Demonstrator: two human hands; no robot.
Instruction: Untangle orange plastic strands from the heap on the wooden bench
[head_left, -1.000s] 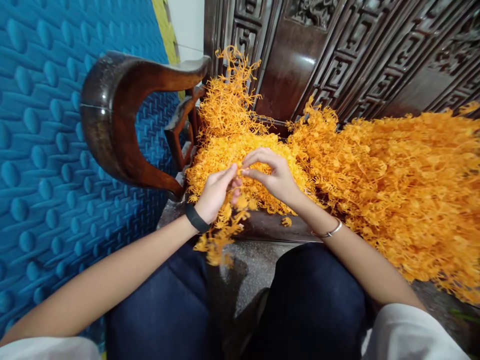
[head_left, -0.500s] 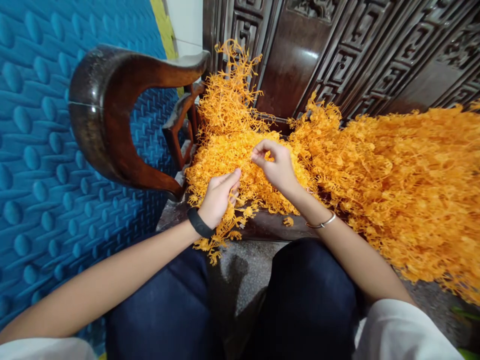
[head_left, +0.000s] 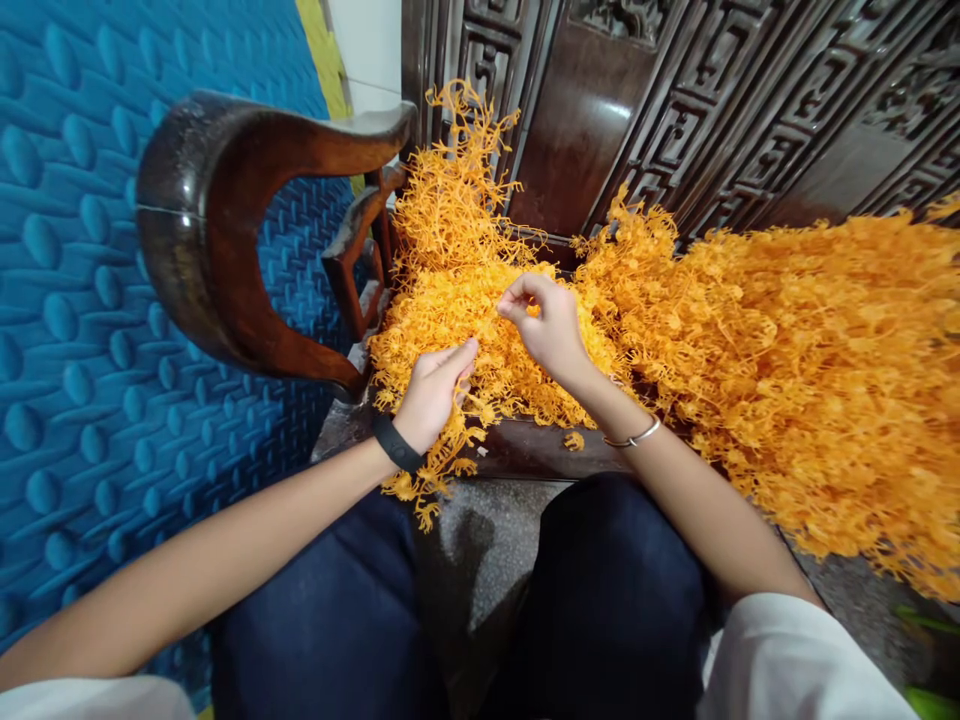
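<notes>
Orange plastic flower pieces (head_left: pixel 450 320) with thin curled strands lie heaped on the dark wooden seat (head_left: pixel 532 450). Over the heap's near side is my left hand (head_left: pixel 433 395), closed, its thumb pressed along the curled fingers. A cluster of the orange pieces (head_left: pixel 431 490) hangs from beneath it, past the seat's front edge. My right hand (head_left: pixel 544 320) is raised above the heap, a little farther away and to the right. Its thumb and index finger meet in a pinch; anything between them is too small to make out. The two hands are apart.
A curved wooden armrest (head_left: pixel 202 230) stands left of the heap, beside a blue textured mat (head_left: pixel 67 350). Behind is a carved wooden backrest (head_left: pixel 577 120). A larger orange pile (head_left: pixel 825 380) spreads to the right. One loose piece (head_left: pixel 574 441) lies near the seat's front edge.
Both hands keep nearly the same pose and place. The whole view has shifted very slightly, and the right hand appears a touch higher and farther left.
</notes>
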